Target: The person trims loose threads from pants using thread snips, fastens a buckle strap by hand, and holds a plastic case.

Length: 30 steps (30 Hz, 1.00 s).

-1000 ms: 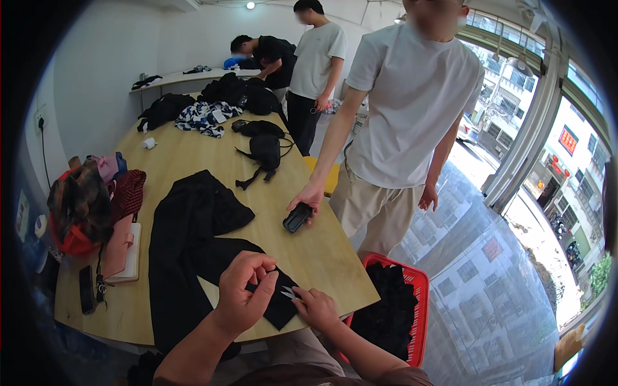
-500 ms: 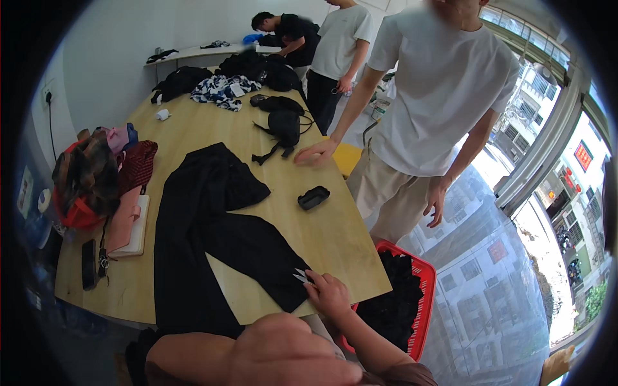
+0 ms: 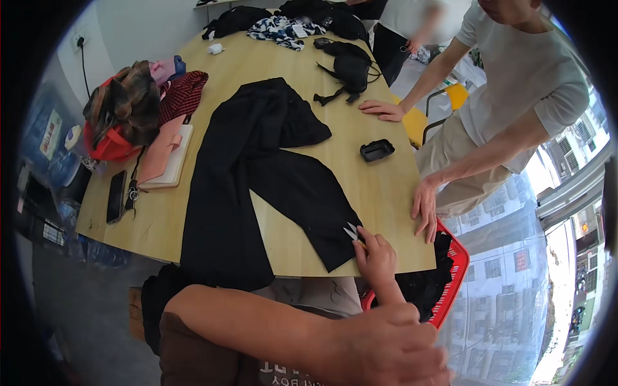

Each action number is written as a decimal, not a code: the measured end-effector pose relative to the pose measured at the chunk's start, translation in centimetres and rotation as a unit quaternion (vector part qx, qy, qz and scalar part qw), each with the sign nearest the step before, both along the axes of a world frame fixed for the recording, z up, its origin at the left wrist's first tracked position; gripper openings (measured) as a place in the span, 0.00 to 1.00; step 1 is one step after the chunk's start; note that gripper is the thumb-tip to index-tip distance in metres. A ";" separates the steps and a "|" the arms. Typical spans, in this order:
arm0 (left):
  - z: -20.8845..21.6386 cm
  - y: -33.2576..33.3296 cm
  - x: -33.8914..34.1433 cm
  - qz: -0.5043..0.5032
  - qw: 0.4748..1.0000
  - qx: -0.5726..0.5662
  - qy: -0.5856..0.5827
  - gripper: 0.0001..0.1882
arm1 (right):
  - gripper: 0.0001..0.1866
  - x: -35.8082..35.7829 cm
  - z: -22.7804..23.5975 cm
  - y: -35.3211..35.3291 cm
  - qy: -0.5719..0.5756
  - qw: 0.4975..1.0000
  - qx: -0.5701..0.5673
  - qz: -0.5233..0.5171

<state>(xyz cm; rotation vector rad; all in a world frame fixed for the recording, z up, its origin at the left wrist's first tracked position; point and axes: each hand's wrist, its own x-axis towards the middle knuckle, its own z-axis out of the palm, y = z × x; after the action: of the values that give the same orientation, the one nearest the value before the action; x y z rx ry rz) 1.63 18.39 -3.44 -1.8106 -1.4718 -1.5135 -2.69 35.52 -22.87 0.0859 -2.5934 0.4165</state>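
Note:
A pair of black trousers point(image 3: 226, 186) lies on the wooden table, its legs spread toward the near edge. At the hem of the right-hand leg, my right hand point(image 3: 377, 256) is closed on small thread snips point(image 3: 351, 232); their two pointed blades are apart and lie over the cloth. My left forearm crosses low in front of me. Close to the camera, my left hand point(image 3: 393, 347) overlaps the view of my right forearm. Its fingers look bent but are smeared by motion, and whether it touches the arm I cannot tell.
A co-worker in white point(image 3: 534, 71) leans on the table's right edge near a black plastic tray point(image 3: 377, 150). A red basket point(image 3: 458, 270) of black cloth stands below. Bags point(image 3: 119, 106), a notebook point(image 3: 174, 157) and a phone point(image 3: 116, 196) lie left; black garments point(image 3: 238, 22) lie behind.
The view has shifted, so the table sits further left and higher. My left hand has swung right across my right forearm. The co-worker has bent down and put both hands on the table.

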 end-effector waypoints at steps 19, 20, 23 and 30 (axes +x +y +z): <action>-21.1 -3.5 -15.5 0.537 0.774 -0.328 -0.069 0.19 | 0.16 0.7 0.9 -0.7 -0.006 1.000 0.021 -0.007; -21.1 -3.5 -15.5 0.536 0.775 -0.327 -0.070 0.19 | 0.16 0.7 0.9 -0.6 -0.008 1.000 0.022 -0.008; -21.1 -3.5 -15.6 0.532 0.780 -0.322 -0.069 0.19 | 0.16 0.7 0.9 -0.6 -0.016 1.000 0.024 -0.012; -21.0 -3.5 -15.4 0.536 0.780 -0.315 -0.066 0.18 | 0.16 0.8 1.0 -0.6 -0.013 1.000 0.016 -0.010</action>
<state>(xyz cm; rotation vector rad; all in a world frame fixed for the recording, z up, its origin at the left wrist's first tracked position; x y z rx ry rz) -13.78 14.94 -24.42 -0.6789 -2.6129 -0.5601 -1.86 34.89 -21.84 0.0660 -2.6250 0.3704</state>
